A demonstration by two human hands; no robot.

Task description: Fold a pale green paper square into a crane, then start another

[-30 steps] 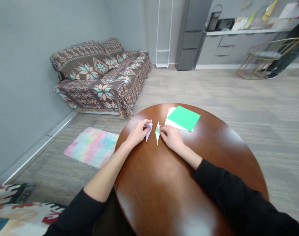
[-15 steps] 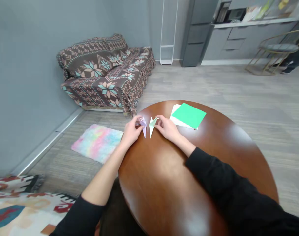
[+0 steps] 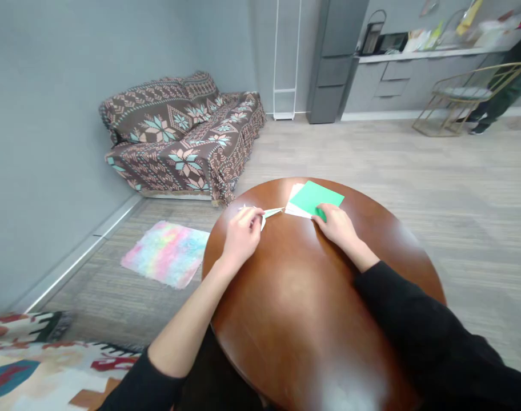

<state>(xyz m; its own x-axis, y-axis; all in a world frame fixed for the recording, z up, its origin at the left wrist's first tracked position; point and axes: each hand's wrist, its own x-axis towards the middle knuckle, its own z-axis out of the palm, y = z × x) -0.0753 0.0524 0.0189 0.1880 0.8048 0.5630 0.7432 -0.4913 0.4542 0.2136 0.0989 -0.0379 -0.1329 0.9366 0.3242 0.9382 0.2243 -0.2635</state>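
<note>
My left hand (image 3: 242,234) rests on the round brown table (image 3: 320,308) with its fingers curled over small folded paper figures (image 3: 269,213), pale green and white, whose tips stick out to the right. My right hand (image 3: 337,224) lies further right, its fingertips pinching the near corner of the green paper sheet (image 3: 316,198). That sheet tops a small stack of white sheets (image 3: 295,208) near the table's far edge.
A sofa under a patterned brown throw (image 3: 183,137) stands by the grey wall. A pastel rug (image 3: 166,254) lies on the floor left of the table. A gold wire chair (image 3: 470,97) and grey cabinets (image 3: 333,63) are at the back, with a person's legs (image 3: 496,100) at far right.
My right hand let go of the green folded figure and moved right to the green sheet. My left hand now covers both folded figures.
</note>
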